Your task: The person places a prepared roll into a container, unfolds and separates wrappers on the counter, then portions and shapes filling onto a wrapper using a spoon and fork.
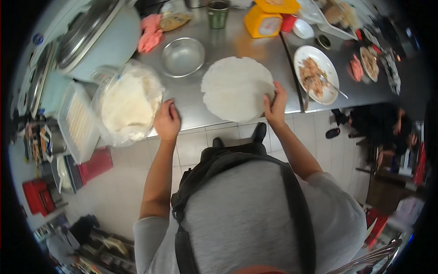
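Observation:
A round white sheet [237, 89] lies on the metal table in front of me. My right hand [276, 105] is at its right edge, thumb over the sheet and apart from the fingers. Beside the plastic bag of white sheets [130, 102], my left hand [167, 121] rests near the table's front edge with its fingers curled; whether it holds anything is hidden. Behind, between the bag and the round sheet, sits a metal bowl [183, 57]. On the right, a white oval plate [336, 73] carries a pinkish shredded filling [311, 75] and a spoon.
A large lidded pot [107, 43] stands at the back left, near a pink cloth [150, 34]. Farther back are a green cup [218, 14] and a yellow scale [263, 23]. A white tray [78, 123] is at the left. A person [381, 123] is at the far right.

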Demonstrator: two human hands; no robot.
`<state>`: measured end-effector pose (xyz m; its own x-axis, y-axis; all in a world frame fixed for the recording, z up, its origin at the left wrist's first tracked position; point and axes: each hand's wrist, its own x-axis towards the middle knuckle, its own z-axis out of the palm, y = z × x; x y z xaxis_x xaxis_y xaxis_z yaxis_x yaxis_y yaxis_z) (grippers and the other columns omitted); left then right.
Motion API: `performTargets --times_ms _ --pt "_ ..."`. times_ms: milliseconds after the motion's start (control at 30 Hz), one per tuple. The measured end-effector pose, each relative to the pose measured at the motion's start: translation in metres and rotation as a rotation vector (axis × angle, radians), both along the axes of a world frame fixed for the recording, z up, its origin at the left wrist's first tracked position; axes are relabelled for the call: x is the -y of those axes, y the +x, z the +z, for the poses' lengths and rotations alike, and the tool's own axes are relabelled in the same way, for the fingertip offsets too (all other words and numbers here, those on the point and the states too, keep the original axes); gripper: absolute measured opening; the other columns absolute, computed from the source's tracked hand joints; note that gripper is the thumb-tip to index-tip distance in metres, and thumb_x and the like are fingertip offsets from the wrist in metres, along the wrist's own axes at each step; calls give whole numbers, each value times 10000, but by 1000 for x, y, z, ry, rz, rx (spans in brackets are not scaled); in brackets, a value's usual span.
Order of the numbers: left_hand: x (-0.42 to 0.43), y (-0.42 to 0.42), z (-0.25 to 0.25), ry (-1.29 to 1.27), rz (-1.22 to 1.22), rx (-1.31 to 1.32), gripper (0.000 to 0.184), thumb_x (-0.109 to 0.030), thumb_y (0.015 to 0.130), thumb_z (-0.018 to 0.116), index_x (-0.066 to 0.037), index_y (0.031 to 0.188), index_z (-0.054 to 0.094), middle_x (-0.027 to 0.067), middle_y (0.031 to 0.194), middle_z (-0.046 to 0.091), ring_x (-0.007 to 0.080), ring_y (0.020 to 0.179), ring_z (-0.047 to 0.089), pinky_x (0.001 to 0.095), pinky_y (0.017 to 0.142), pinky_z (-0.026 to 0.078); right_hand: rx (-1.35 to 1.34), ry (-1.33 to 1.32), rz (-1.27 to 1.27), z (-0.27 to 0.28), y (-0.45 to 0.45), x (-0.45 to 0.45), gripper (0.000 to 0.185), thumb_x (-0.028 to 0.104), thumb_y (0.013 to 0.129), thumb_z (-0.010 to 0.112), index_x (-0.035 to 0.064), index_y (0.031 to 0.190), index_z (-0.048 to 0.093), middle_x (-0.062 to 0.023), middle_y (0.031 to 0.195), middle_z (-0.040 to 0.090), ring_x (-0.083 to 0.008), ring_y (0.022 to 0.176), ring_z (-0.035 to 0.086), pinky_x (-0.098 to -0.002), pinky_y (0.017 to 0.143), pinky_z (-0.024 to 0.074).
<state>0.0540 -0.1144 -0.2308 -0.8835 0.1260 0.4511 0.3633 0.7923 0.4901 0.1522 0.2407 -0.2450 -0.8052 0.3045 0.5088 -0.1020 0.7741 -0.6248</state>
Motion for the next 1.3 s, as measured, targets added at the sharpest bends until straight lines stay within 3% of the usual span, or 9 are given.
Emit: performTargets --times_ms 167,433,533,633,700,833,1000,1200,1300 --pt "0 1 0 13 22 44 119 -115 921 587 -101 1020 652 105 869 689 300 737 650 399 668 505 -55 -98 -29 21 1 9 601 92 854 637 -20 1388 384 -240 1339 467 -407 1200 442 -461 1052 337" --pt "4 1 -12 5 71 77 156 -138 932 595 -125 1073 660 73 752 624 217 621 578 358 591 462 -219 313 -145 95 38 -99 308 32 748 727 67 1018 581 -131 1044 627 -349 984 563 -435 867 424" --pt "-4 0 -11 49 99 108 215 -123 939 596 -114 1151 632 16 669 538 133 551 480 306 541 409 142 599 -436 100 58 -209 312 88 774 726 60 1045 574 -133 1042 645 -352 980 589 -449 862 444" --pt "-61 16 21 507 -54 154 290 -43 939 589 -20 1226 554 -8 808 518 86 668 469 229 608 390 515 724 -548 79 83 -291 291 181 830 694 60 1060 563 -131 1033 666 -350 977 624 -477 850 459" --pt "-127 28 47 375 -260 38 349 -29 932 579 -37 1280 551 -10 787 490 82 670 445 235 615 407 747 774 -524 71 82 -314 296 230 855 675 64 1069 557 -130 1020 679 -349 964 643 -496 841 465" --pt "-258 57 81 502 -685 608 525 -88 924 624 -78 1387 377 36 857 570 123 729 574 284 652 497 843 403 -327 69 77 -344 266 282 877 649 55 999 585 -172 879 682 -386 873 655 -492 775 482" --pt "-343 67 89 474 -593 1290 681 -175 883 702 -28 1383 264 106 916 601 154 746 598 292 673 508 887 280 -99 108 81 -331 205 236 891 636 42 939 590 -229 806 647 -405 831 633 -477 692 467" --pt "-370 66 89 79 -653 910 713 -178 840 693 -23 1374 246 175 869 635 295 670 650 412 664 536 858 23 -223 146 107 -321 111 142 944 562 59 999 612 -111 659 624 -199 608 597 -340 556 408" --pt "-384 60 112 -294 -675 719 640 -119 843 602 -16 1372 257 242 857 648 408 735 659 491 704 520 495 -529 -160 123 119 -321 174 128 987 504 65 1120 598 -48 737 650 -70 627 564 -238 534 364"
